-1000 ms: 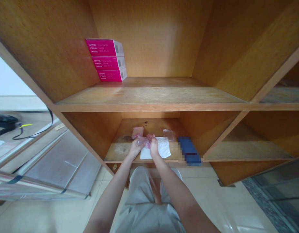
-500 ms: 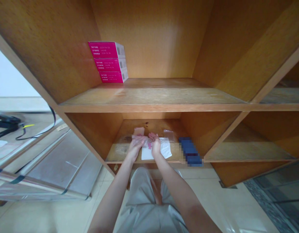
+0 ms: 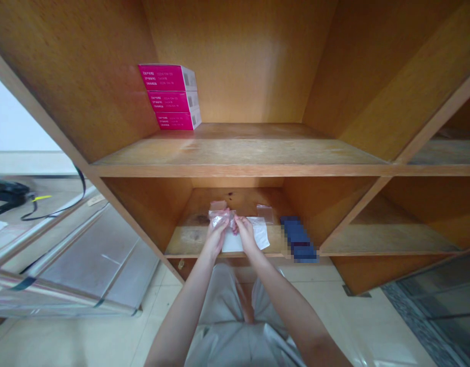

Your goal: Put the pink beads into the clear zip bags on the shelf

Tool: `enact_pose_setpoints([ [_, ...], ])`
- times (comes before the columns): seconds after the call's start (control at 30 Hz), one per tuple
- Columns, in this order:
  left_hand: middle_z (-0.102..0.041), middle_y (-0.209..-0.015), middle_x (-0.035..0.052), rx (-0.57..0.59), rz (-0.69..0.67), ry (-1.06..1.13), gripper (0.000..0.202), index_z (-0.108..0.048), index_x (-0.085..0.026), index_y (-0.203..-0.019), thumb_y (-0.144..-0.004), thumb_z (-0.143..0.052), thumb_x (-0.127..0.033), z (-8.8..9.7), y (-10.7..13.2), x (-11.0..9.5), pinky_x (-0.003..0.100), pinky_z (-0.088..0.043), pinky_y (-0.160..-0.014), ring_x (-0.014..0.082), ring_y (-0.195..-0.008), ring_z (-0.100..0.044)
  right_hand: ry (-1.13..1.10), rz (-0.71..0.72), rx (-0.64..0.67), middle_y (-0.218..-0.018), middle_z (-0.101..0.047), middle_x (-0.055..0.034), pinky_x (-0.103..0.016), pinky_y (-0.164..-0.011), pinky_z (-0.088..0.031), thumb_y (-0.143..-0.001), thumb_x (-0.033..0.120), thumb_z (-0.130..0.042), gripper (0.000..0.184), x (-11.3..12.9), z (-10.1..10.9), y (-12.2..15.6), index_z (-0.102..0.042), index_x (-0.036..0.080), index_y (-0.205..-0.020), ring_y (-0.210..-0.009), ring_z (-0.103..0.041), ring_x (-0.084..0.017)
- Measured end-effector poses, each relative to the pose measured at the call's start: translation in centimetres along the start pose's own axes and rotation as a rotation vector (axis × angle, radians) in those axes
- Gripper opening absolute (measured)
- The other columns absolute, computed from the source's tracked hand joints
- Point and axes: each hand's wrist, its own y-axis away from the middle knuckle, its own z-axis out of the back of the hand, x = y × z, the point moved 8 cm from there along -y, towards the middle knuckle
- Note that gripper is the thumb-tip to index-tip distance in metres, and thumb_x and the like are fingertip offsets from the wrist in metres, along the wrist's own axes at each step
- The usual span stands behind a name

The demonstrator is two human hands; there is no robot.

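Observation:
Both my hands reach into the lower shelf compartment (image 3: 189,242) of a wooden cabinet. My left hand (image 3: 216,237) and my right hand (image 3: 245,234) pinch a small clear plastic bag (image 3: 220,219) between them, holding it up just above the shelf. The bag seems to hold small pink bits. Under my hands lies a white sheet (image 3: 257,232). Behind it on the shelf lie two more small clear bags, one (image 3: 218,205) at the left and another (image 3: 264,212) at the right.
A blurred dark blue object (image 3: 298,244) lies at the shelf's right front edge. Three stacked pink boxes (image 3: 169,97) stand at the back left of the upper shelf (image 3: 242,150). Plastic-wrapped panels (image 3: 66,275) and black cables (image 3: 13,196) lie on the floor at left.
My hands have come together and lifted the small clear bag a little; the right hand, earlier open palm-up with pink bits, now pinches the bag's edge.

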Motion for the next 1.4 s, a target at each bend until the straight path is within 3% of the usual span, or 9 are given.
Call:
enact_pose_setpoints([
  [0.27, -0.055, -0.119, 0.0090, 0.065, 0.021, 0.003, 0.044, -0.050, -0.019, -0.109, -0.068, -0.065, -0.024, 0.0, 0.5, 1.4, 0.035, -0.039, -0.092, 0.0207, -0.107, -0.052, -0.102, -0.009, -0.013, -0.050, -0.049, 0.0059, -0.021, -0.044, -0.037, -0.068, 0.036, -0.060, 0.020, 0.2, 0.9, -0.1, -0.048, 0.019, -0.070, -0.042, -0.043, -0.008],
  [0.6, -0.065, -0.097, 0.0126, 0.122, 0.221, -0.008, 0.034, -0.056, -0.012, -0.096, -0.071, -0.062, -0.034, 1.3, 1.0, 3.1, 0.041, -0.040, -0.090, 0.0233, -0.091, -0.062, 0.010, 0.055, -0.122, -0.053, -0.050, 0.0051, -0.020, -0.042, -0.032, -0.072, 0.038, -0.056, 0.020, -0.8, 3.7, -0.2, -0.051, 0.019, -0.077, -0.042, -0.040, -0.008],
  [0.77, -0.066, -0.094, 0.0111, 0.154, 0.220, -0.010, 0.035, -0.056, -0.012, -0.098, -0.072, -0.061, -0.036, 1.6, 0.9, 3.2, 0.041, -0.040, -0.089, 0.0224, -0.085, -0.064, 0.015, 0.056, -0.156, -0.062, -0.055, 0.0027, -0.022, -0.048, -0.037, -0.070, 0.038, -0.058, 0.021, -1.3, 4.2, 0.0, -0.053, 0.019, -0.078, -0.049, -0.046, -0.009],
  [1.2, -0.064, -0.096, 0.0060, 0.114, 0.128, 0.020, 0.032, -0.057, -0.016, -0.097, -0.068, -0.065, -0.026, 1.7, 0.7, 2.4, 0.039, -0.044, -0.083, 0.0197, -0.085, -0.061, -0.004, 0.000, -0.150, -0.064, -0.055, 0.0016, -0.021, -0.045, -0.034, -0.067, 0.041, -0.059, 0.026, -1.9, 4.3, -0.4, -0.054, 0.019, -0.077, -0.050, -0.045, -0.009],
  [1.4, -0.064, -0.097, 0.0069, 0.048, 0.151, 0.031, 0.029, -0.061, -0.016, -0.093, -0.067, -0.065, -0.027, 2.5, 0.7, 2.2, 0.030, -0.045, -0.080, 0.0183, -0.088, -0.059, 0.001, -0.055, -0.133, -0.068, -0.059, 0.0003, -0.020, -0.041, -0.029, -0.066, 0.042, -0.059, 0.028, -1.5, 4.3, -0.1, -0.058, 0.018, -0.080, -0.047, -0.041, -0.008],
])
